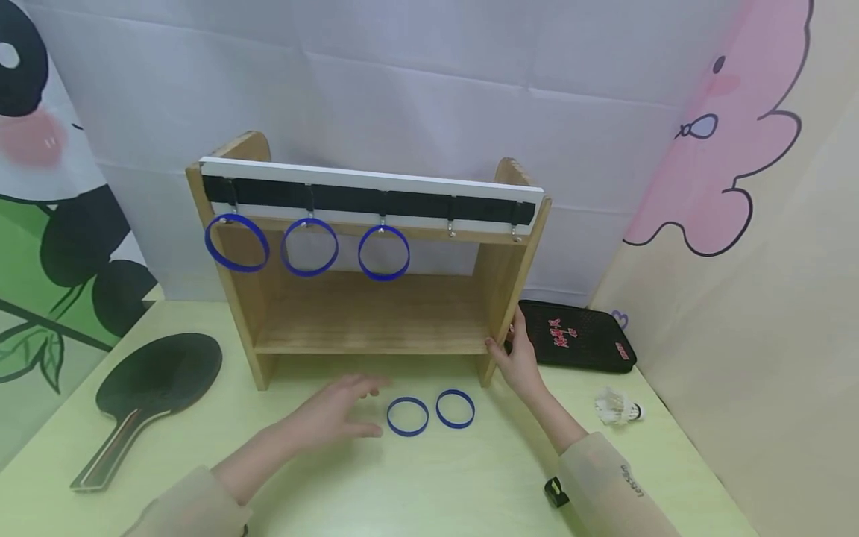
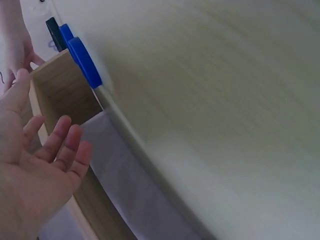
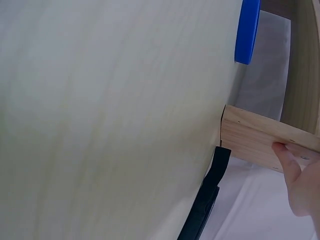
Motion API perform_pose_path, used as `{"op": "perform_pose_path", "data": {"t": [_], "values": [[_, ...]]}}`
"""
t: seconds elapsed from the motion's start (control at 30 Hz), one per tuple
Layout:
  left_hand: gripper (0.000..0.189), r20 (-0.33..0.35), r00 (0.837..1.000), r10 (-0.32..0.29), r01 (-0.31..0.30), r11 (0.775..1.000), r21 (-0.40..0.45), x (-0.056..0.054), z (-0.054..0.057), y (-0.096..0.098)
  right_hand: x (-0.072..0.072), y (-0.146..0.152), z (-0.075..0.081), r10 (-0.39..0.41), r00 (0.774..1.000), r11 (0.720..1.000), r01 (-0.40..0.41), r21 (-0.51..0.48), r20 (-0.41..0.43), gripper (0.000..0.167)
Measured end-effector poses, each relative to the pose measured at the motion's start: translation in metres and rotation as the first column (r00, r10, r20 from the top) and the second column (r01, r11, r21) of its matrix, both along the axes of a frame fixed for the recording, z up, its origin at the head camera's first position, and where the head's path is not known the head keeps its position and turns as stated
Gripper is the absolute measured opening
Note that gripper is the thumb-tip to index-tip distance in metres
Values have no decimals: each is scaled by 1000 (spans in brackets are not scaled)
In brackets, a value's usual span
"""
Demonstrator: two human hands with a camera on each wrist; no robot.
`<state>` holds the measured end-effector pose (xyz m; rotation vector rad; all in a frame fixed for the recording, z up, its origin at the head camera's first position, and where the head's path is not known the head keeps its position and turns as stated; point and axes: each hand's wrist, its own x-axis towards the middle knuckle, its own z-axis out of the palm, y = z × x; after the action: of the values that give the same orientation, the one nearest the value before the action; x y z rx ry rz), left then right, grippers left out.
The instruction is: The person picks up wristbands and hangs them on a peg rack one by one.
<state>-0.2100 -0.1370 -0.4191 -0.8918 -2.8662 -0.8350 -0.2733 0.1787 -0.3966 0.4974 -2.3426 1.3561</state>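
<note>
A small wooden shelf [image 1: 376, 317] stands on the table, with a white and black hook strip [image 1: 349, 198] across its upper front. Three blue rings hang from its left hooks, among them the middle ring [image 1: 309, 274]; the two right hooks [image 1: 451, 230] hold nothing. Two more blue rings, a left one [image 1: 408, 433] and a right one [image 1: 456, 426], lie flat before the shelf. Just left of these is my left hand [image 1: 329, 418], fingers apart and nothing held. My right hand [image 1: 520, 365] holds the shelf's right side panel, thumb on its front edge.
A table tennis paddle [image 1: 161, 377] lies at the left. Behind my right hand a black case [image 1: 584, 335] rests against the wall side. A shuttlecock [image 1: 616, 408] lies at the right, and a small black object [image 1: 555, 492] beside the right sleeve.
</note>
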Motion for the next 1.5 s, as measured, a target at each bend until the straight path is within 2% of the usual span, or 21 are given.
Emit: {"op": "perform_pose_path", "data": {"t": [0.13,0.47,0.6,0.77,0.83,1.03,1.27,1.5], "values": [[67,56,997,-60,62,997,-43,-6,-5,-1,1,0,-1,-6,1000,1000,6,7,2,78],[66,90,982,-169,177,980,-92,-26,-20,1,1,1,1,2,1000,1000,-2,-6,-3,78],[63,117,977,-179,191,976,-104,-32,-21,4,-1,1,0,3,1000,1000,-3,-9,13,78],[58,110,975,-195,208,971,-121,-39,-24,7,-20,9,-21,0,1000,1000,1,-10,19,82],[52,110,974,-200,213,970,-121,-41,-25,8,-23,11,-24,1,1000,1000,-1,-3,11,83],[31,116,973,-202,215,970,-114,-44,-27,9,-3,1,-1,8,1000,1000,-8,-8,13,79],[19,107,969,-221,232,968,-101,-45,-30,9,-24,11,-27,-19,1000,1000,19,2,22,82],[17,87,971,-221,226,972,-56,-41,-29,8,-29,14,-35,-3,998,1000,3,5,-69,81]]}}
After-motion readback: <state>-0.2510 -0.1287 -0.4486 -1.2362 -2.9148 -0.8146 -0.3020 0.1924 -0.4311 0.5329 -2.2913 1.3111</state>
